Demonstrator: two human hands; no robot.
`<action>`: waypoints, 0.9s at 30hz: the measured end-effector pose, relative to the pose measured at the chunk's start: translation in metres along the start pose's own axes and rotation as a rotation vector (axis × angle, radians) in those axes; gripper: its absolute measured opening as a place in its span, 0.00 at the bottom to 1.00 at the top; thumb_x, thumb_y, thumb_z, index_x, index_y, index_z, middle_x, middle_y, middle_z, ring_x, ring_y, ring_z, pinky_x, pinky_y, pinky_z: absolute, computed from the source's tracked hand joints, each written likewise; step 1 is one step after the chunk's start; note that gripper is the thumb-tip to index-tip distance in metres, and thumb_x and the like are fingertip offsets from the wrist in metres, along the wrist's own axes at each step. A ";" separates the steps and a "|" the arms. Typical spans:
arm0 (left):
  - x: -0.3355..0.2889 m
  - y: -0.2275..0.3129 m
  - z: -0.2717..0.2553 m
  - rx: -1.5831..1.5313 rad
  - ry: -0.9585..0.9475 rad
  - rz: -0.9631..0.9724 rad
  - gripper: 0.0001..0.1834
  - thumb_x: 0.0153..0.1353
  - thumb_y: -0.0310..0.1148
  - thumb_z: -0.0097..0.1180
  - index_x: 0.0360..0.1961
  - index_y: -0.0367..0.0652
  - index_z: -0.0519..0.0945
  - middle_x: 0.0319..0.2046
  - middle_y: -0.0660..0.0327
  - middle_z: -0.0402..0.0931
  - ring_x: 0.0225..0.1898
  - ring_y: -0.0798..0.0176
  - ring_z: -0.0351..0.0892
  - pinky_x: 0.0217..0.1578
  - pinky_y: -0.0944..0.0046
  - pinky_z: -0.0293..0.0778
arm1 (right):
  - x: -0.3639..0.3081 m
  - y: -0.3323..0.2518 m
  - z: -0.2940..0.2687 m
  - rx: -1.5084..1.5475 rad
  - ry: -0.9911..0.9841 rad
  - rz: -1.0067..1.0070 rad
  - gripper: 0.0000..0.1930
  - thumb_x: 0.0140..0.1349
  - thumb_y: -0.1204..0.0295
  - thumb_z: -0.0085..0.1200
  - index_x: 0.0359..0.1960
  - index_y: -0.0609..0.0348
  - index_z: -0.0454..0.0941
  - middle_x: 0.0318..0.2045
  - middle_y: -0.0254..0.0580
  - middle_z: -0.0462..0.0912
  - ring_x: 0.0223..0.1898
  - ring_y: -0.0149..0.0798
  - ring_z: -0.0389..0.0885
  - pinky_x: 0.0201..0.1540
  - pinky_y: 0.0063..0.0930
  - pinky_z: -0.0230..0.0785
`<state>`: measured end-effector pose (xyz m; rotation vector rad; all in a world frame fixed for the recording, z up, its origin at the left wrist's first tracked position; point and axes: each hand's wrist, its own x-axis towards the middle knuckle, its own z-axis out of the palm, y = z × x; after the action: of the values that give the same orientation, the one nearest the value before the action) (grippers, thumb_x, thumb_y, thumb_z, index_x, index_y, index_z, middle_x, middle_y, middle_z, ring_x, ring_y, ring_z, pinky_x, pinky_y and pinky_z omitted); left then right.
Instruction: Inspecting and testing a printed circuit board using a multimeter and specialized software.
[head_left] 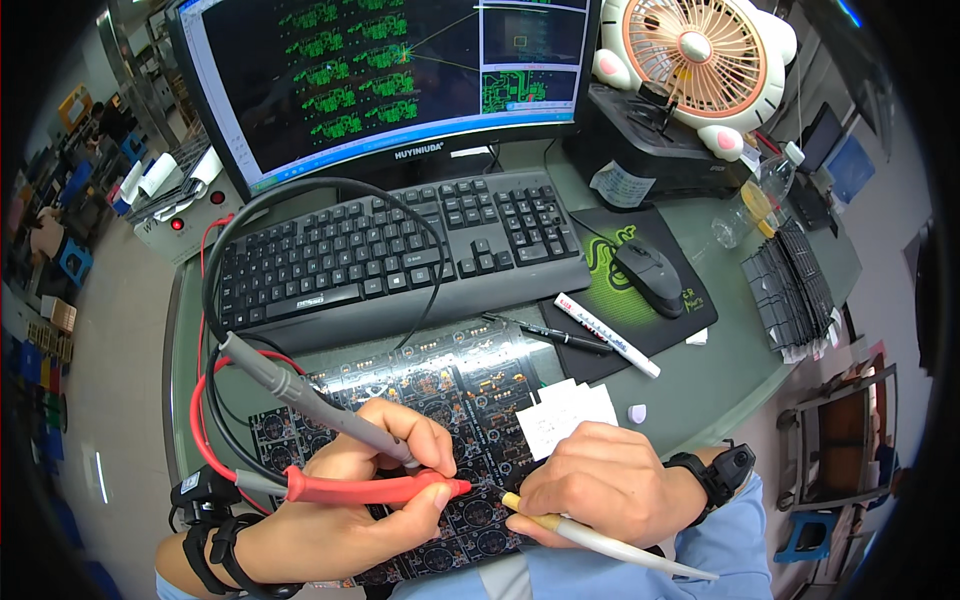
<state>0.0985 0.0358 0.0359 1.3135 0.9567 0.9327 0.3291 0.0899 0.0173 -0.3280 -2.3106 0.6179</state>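
A large black circuit board panel (430,385) with rows of copper-coloured outlines lies in front of me. My left hand (345,530) is closed around two test probes, a red one (365,488) and a grey one (310,400). The red probe's tip points at the board near its middle. Just to the right, my right hand (595,485) pinches a slim tool with a tapered white handle (630,557) and a yellow collar. Its thin dark tip is close to the red probe's tip on the board; whether they touch, I cannot tell.
Beyond the board are a black keyboard (390,250), a mouse (647,275) and a monitor (380,80). White paper slips (565,415), a white marker (607,335) and a black pen (550,333) lie at the right. Probe cables (208,290) loop over the left side.
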 end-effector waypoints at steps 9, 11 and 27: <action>-0.001 0.002 0.002 0.018 0.000 -0.023 0.15 0.58 0.20 0.53 0.40 0.40 0.59 0.39 0.53 0.67 0.36 0.69 0.74 0.30 0.70 0.83 | 0.000 -0.003 0.002 -0.092 -0.012 -0.049 0.12 0.49 0.72 0.68 0.28 0.57 0.74 0.22 0.32 0.80 0.20 0.30 0.75 0.23 0.20 0.61; -0.001 0.002 0.002 0.035 -0.001 -0.024 0.15 0.58 0.20 0.52 0.41 0.40 0.59 0.39 0.53 0.67 0.37 0.69 0.74 0.30 0.69 0.83 | -0.002 -0.002 0.004 -0.092 0.014 -0.047 0.11 0.50 0.70 0.64 0.26 0.57 0.72 0.24 0.32 0.76 0.23 0.32 0.75 0.26 0.24 0.62; 0.000 0.002 0.002 -0.056 0.020 -0.069 0.16 0.59 0.21 0.53 0.41 0.41 0.59 0.38 0.55 0.66 0.35 0.70 0.74 0.28 0.71 0.83 | -0.005 0.002 0.006 -0.034 0.044 -0.037 0.12 0.46 0.71 0.66 0.25 0.54 0.72 0.23 0.31 0.76 0.22 0.32 0.74 0.25 0.24 0.60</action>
<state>0.1003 0.0347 0.0378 1.2183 0.9788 0.9148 0.3286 0.0878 0.0097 -0.3113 -2.2822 0.5489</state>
